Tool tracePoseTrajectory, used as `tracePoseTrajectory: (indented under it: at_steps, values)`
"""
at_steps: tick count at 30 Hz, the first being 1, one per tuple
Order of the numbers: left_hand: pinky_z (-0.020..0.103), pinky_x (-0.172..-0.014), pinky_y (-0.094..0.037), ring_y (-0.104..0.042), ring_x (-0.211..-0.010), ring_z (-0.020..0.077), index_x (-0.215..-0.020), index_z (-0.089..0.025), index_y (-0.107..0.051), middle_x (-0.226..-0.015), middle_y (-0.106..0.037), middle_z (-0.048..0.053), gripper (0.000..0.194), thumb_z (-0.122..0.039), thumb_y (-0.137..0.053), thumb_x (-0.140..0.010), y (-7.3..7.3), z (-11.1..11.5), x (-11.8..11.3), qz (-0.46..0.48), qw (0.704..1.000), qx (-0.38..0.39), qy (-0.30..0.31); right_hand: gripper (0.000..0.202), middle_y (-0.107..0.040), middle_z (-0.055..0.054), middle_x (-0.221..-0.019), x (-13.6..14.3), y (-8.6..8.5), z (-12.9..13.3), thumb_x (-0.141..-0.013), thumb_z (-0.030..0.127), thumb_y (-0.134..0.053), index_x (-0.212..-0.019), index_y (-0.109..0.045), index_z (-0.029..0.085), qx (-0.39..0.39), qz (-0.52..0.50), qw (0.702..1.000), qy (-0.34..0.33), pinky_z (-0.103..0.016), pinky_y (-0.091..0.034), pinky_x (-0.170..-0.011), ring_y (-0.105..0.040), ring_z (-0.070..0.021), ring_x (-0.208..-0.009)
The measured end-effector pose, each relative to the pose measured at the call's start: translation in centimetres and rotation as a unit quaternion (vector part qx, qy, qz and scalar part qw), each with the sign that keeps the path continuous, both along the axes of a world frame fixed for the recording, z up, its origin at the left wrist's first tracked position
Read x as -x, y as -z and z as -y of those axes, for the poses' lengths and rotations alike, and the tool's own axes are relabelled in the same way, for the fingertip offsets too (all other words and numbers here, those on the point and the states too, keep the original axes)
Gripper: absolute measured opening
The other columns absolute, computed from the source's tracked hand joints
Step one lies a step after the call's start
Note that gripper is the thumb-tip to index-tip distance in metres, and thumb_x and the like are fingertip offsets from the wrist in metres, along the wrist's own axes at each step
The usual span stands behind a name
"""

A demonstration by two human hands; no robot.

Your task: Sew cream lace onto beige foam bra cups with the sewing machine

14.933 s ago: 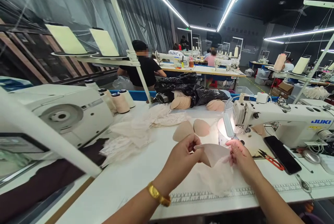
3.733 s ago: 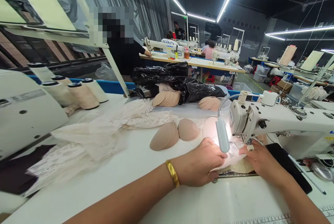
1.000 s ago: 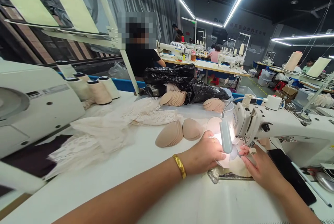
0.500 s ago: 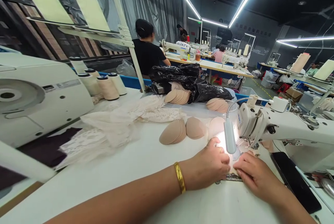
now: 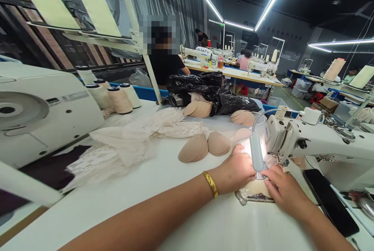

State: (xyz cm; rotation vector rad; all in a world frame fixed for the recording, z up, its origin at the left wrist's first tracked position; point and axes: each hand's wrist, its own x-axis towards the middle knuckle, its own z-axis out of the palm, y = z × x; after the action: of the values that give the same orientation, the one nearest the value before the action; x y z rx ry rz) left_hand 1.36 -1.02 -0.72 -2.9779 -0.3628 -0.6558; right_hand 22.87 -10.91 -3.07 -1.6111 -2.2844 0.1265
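At the white sewing machine (image 5: 306, 136), a pale pinkish fabric (image 5: 272, 159) lies around the needle area, partly hidden by my fingers and washed out by the lamp. My left hand (image 5: 238, 169), with a gold bangle (image 5: 210, 184) on its wrist, has its fingers bent and closed on the fabric's left side. Close to the presser foot, my right hand (image 5: 284, 184) pinches the fabric from the right; its exact grip is hidden. A small grey lamp (image 5: 256, 151) shines just above. Stacked beige bra pads (image 5: 193, 149) and another pad pile (image 5: 219, 144) lie left of my hands.
Cream lace fabric (image 5: 125, 138) spreads across the white table (image 5: 140, 208). Thread cones (image 5: 119, 99) stand by another machine (image 5: 43, 106) at left. Black plastic bags (image 5: 210, 91) sit behind the pads. A black phone (image 5: 330, 202) lies at right. A co-worker (image 5: 165, 68) sits beyond.
Both hands have moved slightly away from me, toward the needle area. More of the metal plate and pale surface in front of them now shows.
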Motion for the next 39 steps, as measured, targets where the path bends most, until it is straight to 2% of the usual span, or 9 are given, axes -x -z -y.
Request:
tracePoseTrajectory:
  at_steps: [2, 6, 9, 14, 18, 22, 26, 33, 39]
  values:
    - [0.046, -0.093, -0.035, -0.059, -0.085, 0.0218, -0.082, -0.021, -0.061, -0.086, -0.07, 0.001, 0.014, -0.017, -0.056, -0.095, -0.3, -0.5, 0.0, 0.008, 1.0, 0.016, -0.024, 0.024, -0.066, -0.008, -0.097, 0.0, 0.0, 0.0, -0.102, 0.021, -0.041, -0.105, -0.064, 0.025, 0.0, 0.008, 1.0, 0.008, -0.039, -0.053, -0.068, -0.062, -0.0263, -0.083]
    - [0.045, -0.091, -0.04, -0.058, -0.102, 0.0286, -0.098, -0.018, -0.065, -0.109, -0.067, 0.011, 0.028, -0.003, -0.042, -0.091, -0.3, -2.9, 1.0, 0.073, 0.98, 0.018, -0.183, 0.027, -0.067, -0.009, -0.101, -0.2, -0.1, 0.2, -0.102, 0.022, -0.04, -0.118, -0.063, 0.023, 0.005, 0.015, 1.0, 0.018, -0.041, -0.053, -0.07, -0.063, -0.027, -0.083]
    - [0.041, -0.082, -0.043, -0.059, -0.092, 0.0269, -0.097, -0.017, -0.064, -0.101, -0.067, 0.011, 0.036, 0.005, -0.039, -0.082, 0.1, -4.4, 2.3, 0.057, 0.972, 0.027, -0.225, 0.028, -0.067, -0.009, -0.104, -0.3, -0.3, 0.3, -0.103, 0.022, -0.04, -0.121, -0.061, 0.022, 0.014, 0.015, 1.0, 0.016, -0.041, -0.052, -0.071, -0.062, -0.0258, -0.082]
    - [0.047, -0.086, -0.042, -0.056, -0.081, 0.0261, -0.063, -0.017, -0.054, -0.08, -0.062, 0.009, 0.024, 0.002, -0.048, -0.078, -0.3, -3.0, 3.0, -0.023, 0.983, 0.015, -0.179, 0.027, -0.066, -0.008, -0.102, -0.2, -0.5, 0.3, -0.103, 0.021, -0.041, -0.119, -0.063, 0.023, 0.019, -0.005, 1.0, 0.02, -0.039, -0.051, -0.074, -0.061, -0.0233, -0.08]
    - [0.035, -0.077, -0.045, -0.056, -0.077, 0.0207, -0.075, -0.018, -0.055, -0.083, -0.063, 0.004, 0.015, -0.006, -0.056, -0.085, -1.7, -0.4, 2.5, -0.075, 0.991, 0.089, -0.072, 0.027, -0.065, -0.009, -0.105, -0.2, -0.6, 0.3, -0.102, 0.022, -0.042, -0.117, -0.064, 0.024, 0.019, -0.016, 0.999, 0.025, -0.039, -0.051, -0.075, -0.062, -0.0245, -0.085]
    - [0.028, -0.071, -0.045, -0.058, -0.081, 0.0179, -0.089, -0.02, -0.059, -0.095, -0.066, 0.003, 0.019, -0.005, -0.047, -0.094, -2.5, 1.1, 1.4, -0.023, 0.994, 0.109, 0.019, 0.028, -0.065, -0.009, -0.106, -0.2, -0.6, 0.2, -0.102, 0.023, -0.042, -0.119, -0.064, 0.024, 0.028, -0.024, 0.999, 0.025, -0.038, -0.05, -0.075, -0.061, -0.0229, -0.082]
    - [0.026, -0.063, -0.042, -0.052, -0.067, 0.015, -0.087, -0.02, -0.061, -0.079, -0.062, 0.001, 0.023, -0.006, -0.044, -0.095, -2.1, 1.6, 0.4, 0.034, 0.994, 0.102, -0.014, 0.028, -0.064, -0.009, -0.106, -0.3, -0.4, 0.2, -0.102, 0.023, -0.043, -0.119, -0.065, 0.024, 0.026, -0.025, 0.999, 0.027, -0.038, -0.049, -0.074, -0.06, -0.0232, -0.081]
    - [0.028, -0.063, -0.043, -0.052, -0.063, 0.0162, -0.075, -0.018, -0.057, -0.072, -0.06, 0.003, 0.025, -0.007, -0.044, -0.093, -0.6, 2.0, -1.1, 0.113, 0.989, 0.074, -0.061, 0.028, -0.065, -0.009, -0.106, -0.2, -0.5, 0.2, -0.102, 0.022, -0.044, -0.119, -0.067, 0.023, 0.024, -0.028, 0.999, 0.029, -0.038, -0.049, -0.076, -0.061, -0.0241, -0.084]
    - [0.03, -0.065, -0.045, -0.051, -0.061, 0.0164, -0.075, -0.018, -0.057, -0.07, -0.059, 0.003, 0.023, -0.007, -0.045, -0.091, 0.0, 2.0, -1.5, 0.11, 0.984, 0.099, -0.099, 0.029, -0.065, -0.009, -0.103, -0.4, -0.5, 0.2, -0.102, 0.023, -0.043, -0.119, -0.066, 0.024, 0.023, -0.03, 0.999, 0.022, -0.039, -0.049, -0.075, -0.062, -0.0247, -0.084]
